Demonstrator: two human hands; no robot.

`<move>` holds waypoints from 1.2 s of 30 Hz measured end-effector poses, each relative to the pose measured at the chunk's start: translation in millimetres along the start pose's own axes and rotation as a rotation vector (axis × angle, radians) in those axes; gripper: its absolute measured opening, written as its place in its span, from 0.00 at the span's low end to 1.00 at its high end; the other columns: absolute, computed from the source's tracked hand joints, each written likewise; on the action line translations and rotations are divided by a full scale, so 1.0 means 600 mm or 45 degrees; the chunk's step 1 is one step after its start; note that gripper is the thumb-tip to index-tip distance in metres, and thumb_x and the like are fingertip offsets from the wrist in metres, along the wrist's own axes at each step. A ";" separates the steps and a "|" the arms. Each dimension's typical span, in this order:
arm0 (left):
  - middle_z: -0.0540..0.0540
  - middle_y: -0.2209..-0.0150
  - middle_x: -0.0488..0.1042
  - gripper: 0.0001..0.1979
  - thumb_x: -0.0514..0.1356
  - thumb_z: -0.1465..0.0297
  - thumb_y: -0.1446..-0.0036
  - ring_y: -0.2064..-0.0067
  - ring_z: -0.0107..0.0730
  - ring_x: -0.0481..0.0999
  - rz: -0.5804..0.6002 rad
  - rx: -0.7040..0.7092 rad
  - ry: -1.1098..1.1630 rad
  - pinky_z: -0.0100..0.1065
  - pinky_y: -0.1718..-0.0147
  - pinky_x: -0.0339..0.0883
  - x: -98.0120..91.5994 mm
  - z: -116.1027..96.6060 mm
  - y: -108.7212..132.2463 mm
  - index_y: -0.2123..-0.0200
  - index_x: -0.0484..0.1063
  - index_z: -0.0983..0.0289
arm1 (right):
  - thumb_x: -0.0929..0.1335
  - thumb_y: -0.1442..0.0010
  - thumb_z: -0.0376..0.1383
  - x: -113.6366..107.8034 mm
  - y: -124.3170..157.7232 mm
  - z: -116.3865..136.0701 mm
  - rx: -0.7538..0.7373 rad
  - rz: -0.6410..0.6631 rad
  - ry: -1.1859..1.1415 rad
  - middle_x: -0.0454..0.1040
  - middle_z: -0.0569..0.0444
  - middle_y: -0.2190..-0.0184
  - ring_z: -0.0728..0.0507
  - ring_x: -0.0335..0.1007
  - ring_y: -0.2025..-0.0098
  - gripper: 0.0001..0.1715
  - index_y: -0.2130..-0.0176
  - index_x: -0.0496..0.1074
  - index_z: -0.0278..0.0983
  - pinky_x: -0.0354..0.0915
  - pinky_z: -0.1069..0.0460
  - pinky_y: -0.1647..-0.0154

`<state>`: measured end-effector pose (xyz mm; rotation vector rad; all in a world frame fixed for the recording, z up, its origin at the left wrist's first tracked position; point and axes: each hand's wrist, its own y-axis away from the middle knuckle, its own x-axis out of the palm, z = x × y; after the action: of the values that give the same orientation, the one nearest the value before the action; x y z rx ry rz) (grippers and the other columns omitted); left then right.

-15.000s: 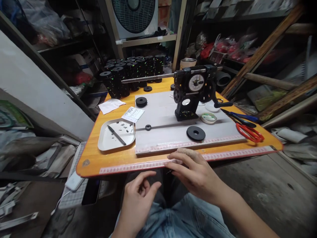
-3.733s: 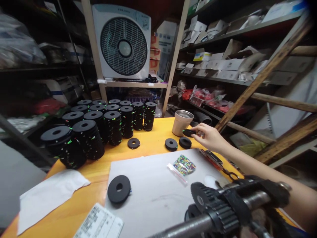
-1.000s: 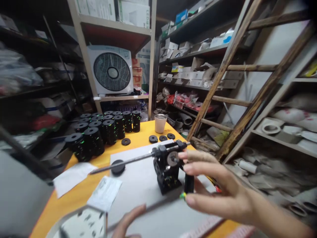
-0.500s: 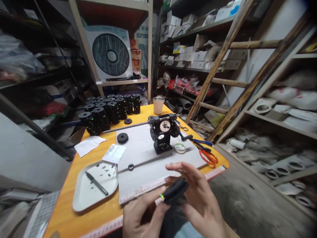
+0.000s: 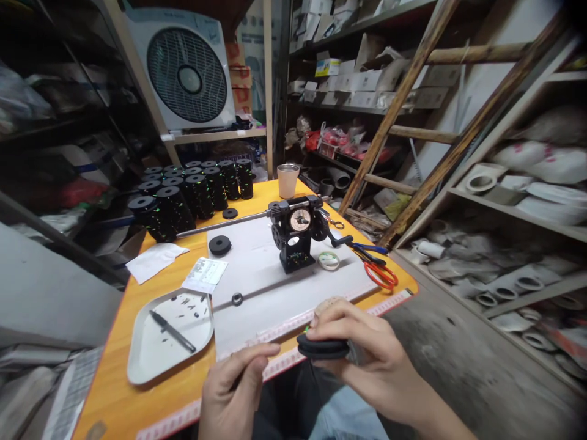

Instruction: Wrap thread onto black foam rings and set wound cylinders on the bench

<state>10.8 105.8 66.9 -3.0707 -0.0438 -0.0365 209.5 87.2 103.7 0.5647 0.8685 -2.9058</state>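
My right hand is closed around a black spool made of stacked discs, held level just in front of the orange table. My left hand is beside it, thumb and finger pinched near the spool's left side; what they pinch is too small to make out. A black hand-crank winding machine with a long metal rod stands on a grey board in the middle of the table.
Stacks of black spools fill the table's far left. A white tray with a pen lies near left. Scissors, a tape roll, a metal cup, loose discs and paper slips lie around. Shelves, a fan and a wooden ladder surround the table.
The spool has turned from tilted to level in my right hand. My left fingers have slid off it to its left side. The view has dipped slightly.
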 end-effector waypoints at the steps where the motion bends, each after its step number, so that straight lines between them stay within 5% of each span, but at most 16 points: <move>1: 0.50 0.83 0.73 0.15 0.69 0.55 0.53 0.85 0.21 0.61 -0.050 -0.072 0.057 0.24 0.87 0.57 -0.004 0.002 -0.001 0.73 0.83 0.61 | 0.72 0.43 0.28 -0.001 0.001 -0.002 0.012 0.004 0.016 0.74 0.52 0.63 0.42 0.73 0.61 0.19 0.53 0.75 0.46 0.70 0.48 0.61; 7: 0.50 0.83 0.72 0.18 0.75 0.56 0.66 0.81 0.22 0.68 -0.306 -0.299 0.340 0.20 0.83 0.63 -0.051 0.015 -0.024 0.74 0.83 0.63 | 0.72 0.42 0.29 -0.008 0.007 -0.023 0.052 0.011 0.048 0.74 0.53 0.64 0.42 0.72 0.61 0.18 0.54 0.74 0.46 0.68 0.48 0.61; 16: 0.48 0.87 0.66 0.22 0.77 0.57 0.74 0.84 0.17 0.60 -0.475 -0.319 0.394 0.19 0.85 0.58 -0.081 -0.012 -0.039 0.76 0.82 0.66 | 0.71 0.40 0.34 -0.010 0.019 -0.040 0.225 -0.010 0.113 0.74 0.55 0.65 0.44 0.72 0.63 0.10 0.58 0.70 0.45 0.66 0.50 0.62; 22: 0.48 0.82 0.69 0.19 0.76 0.60 0.66 0.81 0.17 0.60 -0.491 -0.273 0.293 0.18 0.84 0.56 -0.109 0.015 -0.043 0.71 0.82 0.67 | 0.67 0.35 0.41 -0.001 0.010 -0.074 0.452 0.059 0.236 0.74 0.55 0.61 0.44 0.73 0.61 0.10 0.54 0.67 0.44 0.69 0.52 0.61; 26: 0.46 0.83 0.66 0.17 0.75 0.62 0.60 0.80 0.17 0.59 -0.470 -0.228 0.208 0.19 0.83 0.54 -0.128 0.035 -0.044 0.68 0.81 0.67 | 0.66 0.35 0.40 0.020 -0.011 -0.106 0.396 0.181 0.378 0.75 0.54 0.61 0.42 0.72 0.59 0.08 0.55 0.71 0.43 0.68 0.49 0.57; 36: 0.44 0.85 0.61 0.15 0.73 0.61 0.56 0.82 0.16 0.55 -0.437 -0.203 0.222 0.21 0.83 0.48 -0.137 0.043 -0.045 0.69 0.79 0.65 | 0.65 0.34 0.35 0.045 -0.023 -0.146 0.229 0.110 0.586 0.71 0.45 0.55 0.35 0.63 0.51 0.11 0.54 0.75 0.38 0.61 0.36 0.49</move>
<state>-71.7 132.2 41.2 -3.1615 -0.5835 -0.3410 211.2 147.3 33.0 1.2871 0.5936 -2.8318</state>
